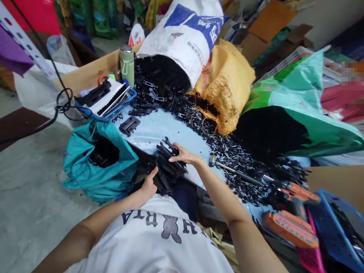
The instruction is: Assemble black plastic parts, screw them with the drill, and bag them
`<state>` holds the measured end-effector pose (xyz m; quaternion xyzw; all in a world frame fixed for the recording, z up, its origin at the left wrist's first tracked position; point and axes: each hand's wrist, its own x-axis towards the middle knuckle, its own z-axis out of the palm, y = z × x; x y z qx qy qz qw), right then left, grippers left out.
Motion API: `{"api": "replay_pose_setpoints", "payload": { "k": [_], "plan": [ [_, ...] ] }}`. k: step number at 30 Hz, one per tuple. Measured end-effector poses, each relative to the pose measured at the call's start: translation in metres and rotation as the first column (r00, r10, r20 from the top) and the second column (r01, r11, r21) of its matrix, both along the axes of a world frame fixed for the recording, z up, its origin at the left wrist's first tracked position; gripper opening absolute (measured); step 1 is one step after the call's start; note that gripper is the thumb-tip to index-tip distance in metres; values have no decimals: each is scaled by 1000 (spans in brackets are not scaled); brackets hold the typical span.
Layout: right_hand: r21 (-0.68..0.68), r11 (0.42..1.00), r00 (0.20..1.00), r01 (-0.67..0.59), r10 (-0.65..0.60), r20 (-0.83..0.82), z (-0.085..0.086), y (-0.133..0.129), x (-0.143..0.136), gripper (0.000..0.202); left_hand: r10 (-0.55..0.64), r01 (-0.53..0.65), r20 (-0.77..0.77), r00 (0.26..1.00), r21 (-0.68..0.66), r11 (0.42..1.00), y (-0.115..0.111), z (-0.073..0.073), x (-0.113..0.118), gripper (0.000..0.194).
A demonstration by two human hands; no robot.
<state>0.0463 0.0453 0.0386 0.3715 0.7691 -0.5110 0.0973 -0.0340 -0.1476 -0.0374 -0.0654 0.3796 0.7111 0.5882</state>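
A loose bundle of long black plastic parts [167, 163] lies between my hands at the table's near edge, above my lap. My left hand [149, 183] grips the bundle from the left, its thumb up and the other fingers hidden behind the parts. From the right, my right hand [185, 154] closes on the bundle's upper side, with thumb and forefinger showing. The parts point different ways, and their exact kind is unclear. A flat black plastic piece [129, 125] rests on the light blue tabletop [159, 127] beyond them.
To the left stands a teal sack [99, 167] with black pieces inside. White [182, 41], yellow [227, 83] and green [307, 102] sacks open onto heaps of small black parts [239, 167]. An orange cordless driver [292, 216] lies at right. A green flask [127, 66] stands behind a blue tray [131, 98].
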Motion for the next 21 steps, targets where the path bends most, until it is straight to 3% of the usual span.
{"api": "replay_pose_setpoints", "payload": {
  "k": [3,6,9,12,14,16,18,21],
  "plan": [
    [11,1000,998,11,-10,-54,3,-17,-9,94,37,-39,176,984,5,999,-6,5,-4,55],
    [144,989,998,-36,42,-38,13,-40,-35,94,103,-100,231,967,-28,995,-22,10,-21,52],
    [208,974,994,-93,104,-39,14,-71,-88,97,227,-212,174,958,-99,972,-51,12,-65,48],
    [141,979,983,-150,163,-81,-2,-105,-157,103,260,-242,63,964,-209,948,-80,6,-132,48],
    [140,975,978,-173,187,-96,-16,-124,-197,111,258,-267,-72,964,-212,940,-92,-3,-179,51],
    [171,965,970,-200,220,-102,-28,-137,-219,110,268,-299,-165,949,-212,930,-96,-18,-218,51],
    [200,952,959,-232,258,-117,-37,-141,-218,101,178,-235,-174,969,-408,882,-94,-37,-242,51],
    [238,942,952,-236,273,-138,-45,-130,-186,86,125,-209,-181,975,-581,787,-84,-67,-251,42]
  ]
}}
